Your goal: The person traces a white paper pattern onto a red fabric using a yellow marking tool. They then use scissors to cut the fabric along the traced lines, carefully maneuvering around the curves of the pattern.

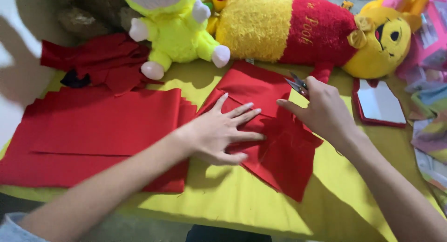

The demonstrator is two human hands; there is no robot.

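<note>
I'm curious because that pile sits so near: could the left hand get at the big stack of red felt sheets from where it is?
Probably yes. The left hand presses a folded red felt piece right beside the stack of red felt sheets, with nothing between.

We look down from head height (steeply, close in) over the yellow table (242, 209). Only one view exists.

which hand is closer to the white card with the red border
Right. The right hand, holding scissors, is just left of the card; the left hand lies flat on the red cloth, farther left.
</note>
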